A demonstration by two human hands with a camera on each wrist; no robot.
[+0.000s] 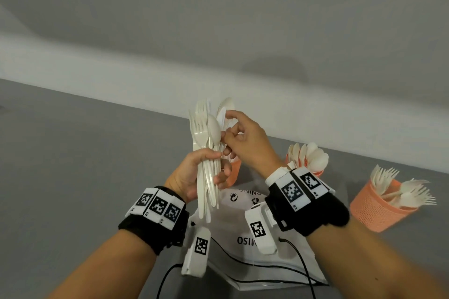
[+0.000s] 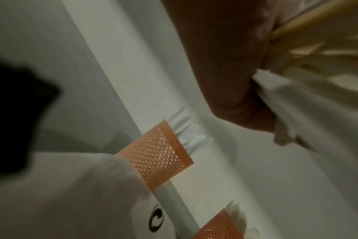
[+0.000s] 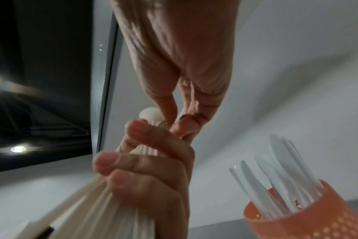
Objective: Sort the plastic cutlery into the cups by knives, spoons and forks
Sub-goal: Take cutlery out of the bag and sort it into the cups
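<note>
Left hand (image 1: 192,175) clamps mixed cutlery bundle (image 1: 206,153) by handles. Right hand (image 1: 243,138) pinches spoon (image 1: 214,126) at neck. Light, stiff, slippery plastic; best drawn out straight by neck.

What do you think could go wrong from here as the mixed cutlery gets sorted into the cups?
1. The left hand grips a fanned bundle of cutlery only at the handles; while the right hand pinches one piece out, others could slip and fall.
2. The fork cup looks tilted, its forks splaying outward; a nudge might spill it.
3. The spoon cup sits just behind the right wrist, which could knock it.
</note>
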